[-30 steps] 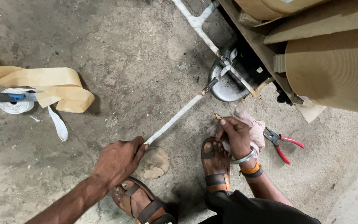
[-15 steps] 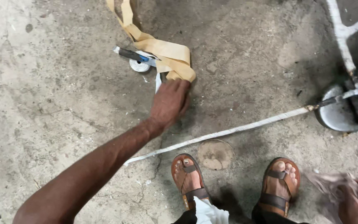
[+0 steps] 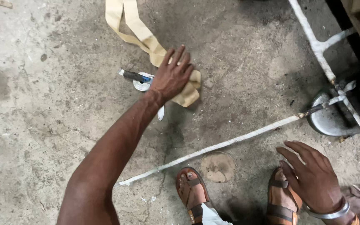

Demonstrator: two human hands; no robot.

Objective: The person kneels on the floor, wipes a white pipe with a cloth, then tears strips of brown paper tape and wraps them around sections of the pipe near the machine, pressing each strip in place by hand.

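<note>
Two bare hands appear above a stained concrete floor (image 3: 42,137). The left hand (image 3: 172,77), at the end of an arm stretched across the frame, now lies flat with its fingers (image 3: 179,56) spread on the folded end of a beige strap (image 3: 140,35); half a second earlier it was only arriving at that fold, and a second ago it rested at the near end of the thin white rod (image 3: 213,146), well apart from the strap. The hand has therefore left the rod and made contact with the strap, though no closed grasp is visible yet. Just beside the wrist, partly under the strap, lie a blue-handled tool (image 3: 135,76) and a small white tape roll (image 3: 141,84). The right hand (image 3: 311,177), wearing a metal bangle (image 3: 329,212), hovers open with fingers loosely extended above the right sandal (image 3: 282,202), holding nothing; a second ago it was closed around something small near the same foot, which cannot be identified. The rod lies free on the floor, running from beside the left sandal (image 3: 193,193) up toward a grey metal bowl (image 3: 330,118) under a white frame (image 3: 319,46). A round disc (image 3: 218,166) sits between the sandals.
</note>
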